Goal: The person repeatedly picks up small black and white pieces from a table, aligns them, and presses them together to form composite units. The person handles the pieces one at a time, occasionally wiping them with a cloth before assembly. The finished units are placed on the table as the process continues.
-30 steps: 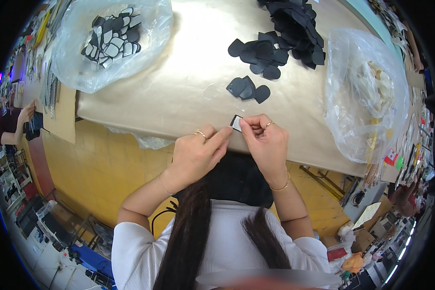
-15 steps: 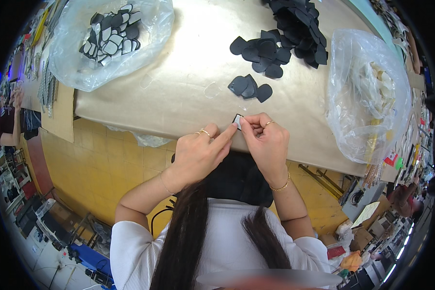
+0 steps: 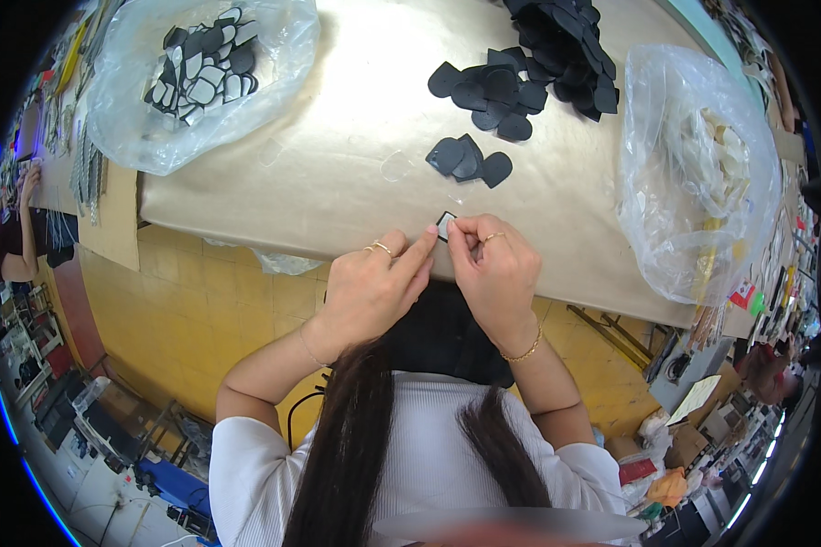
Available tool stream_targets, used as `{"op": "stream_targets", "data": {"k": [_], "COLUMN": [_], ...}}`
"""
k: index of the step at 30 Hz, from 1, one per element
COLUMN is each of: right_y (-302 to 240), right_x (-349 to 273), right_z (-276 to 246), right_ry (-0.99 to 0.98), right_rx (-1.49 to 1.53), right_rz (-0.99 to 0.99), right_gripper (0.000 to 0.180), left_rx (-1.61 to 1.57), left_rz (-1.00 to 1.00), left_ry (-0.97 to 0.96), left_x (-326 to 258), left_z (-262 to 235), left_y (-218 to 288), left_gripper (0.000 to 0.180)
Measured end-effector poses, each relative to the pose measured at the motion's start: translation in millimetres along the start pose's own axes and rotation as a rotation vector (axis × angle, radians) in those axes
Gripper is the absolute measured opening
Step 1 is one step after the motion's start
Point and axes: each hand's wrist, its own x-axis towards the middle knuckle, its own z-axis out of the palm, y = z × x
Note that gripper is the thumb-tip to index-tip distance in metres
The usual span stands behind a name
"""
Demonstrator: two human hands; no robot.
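At the near edge of the table I have a small black piece with a white patch (image 3: 445,224), lying white side up between my fingertips. My left hand (image 3: 371,290) presses its outstretched index finger against the left side of the piece, with the other fingers curled under. Thumb and forefinger of my right hand (image 3: 497,269) are pinched together on its right side and hide part of it. Just beyond my hands lie three loose black rounded pieces (image 3: 468,159), overlapping one another.
Farther back are a small cluster of black pieces (image 3: 500,91) and a taller heap (image 3: 570,55). A clear plastic bag (image 3: 287,100) at the left holds black-and-white pieces; another bag (image 3: 652,182) at the right holds pale scraps. Another person's arm (image 3: 27,228) shows far left.
My right hand has shifted slightly left along the piece, and my left index fingertip has drawn back to its edge. More of the white patch shows. The view has shifted a little.
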Motion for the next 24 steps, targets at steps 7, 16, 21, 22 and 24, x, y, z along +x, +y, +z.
{"op": "stream_targets", "data": {"k": [7, 16, 21, 22, 24], "right_y": [0.5, -1.0, 6.6, 9.3, 16.7], "right_x": [1.0, -0.2, -6.3, -8.2, -9.6], "right_z": [-0.7, -0.5, -5.2, -8.6, -16.2], "right_ry": [-0.013, -0.029, -0.031, -0.021, -0.023], "right_rx": [0.035, 0.047, -0.323, -0.341, -0.344], "right_rz": [0.046, 0.085, -0.019, 0.003, 0.049], "right_gripper": [0.011, 0.01, 0.017, 0.018, 0.019], "left_rx": [0.012, 0.037, 0.05, 0.046, 0.06], "left_rz": [0.014, -0.013, 0.008, 0.011, 0.017], "left_ry": [0.003, -0.035, -0.024, -0.021, -0.032], "left_x": [1.2, 0.0, -0.3, -0.2, -0.3], "left_z": [-0.9, -1.0, -0.8, -0.7, -0.2], "left_y": [1.1, 4.2, 4.0, 3.6, 3.2], "left_gripper": [0.035, 0.039, 0.038, 0.038, 0.038]}}
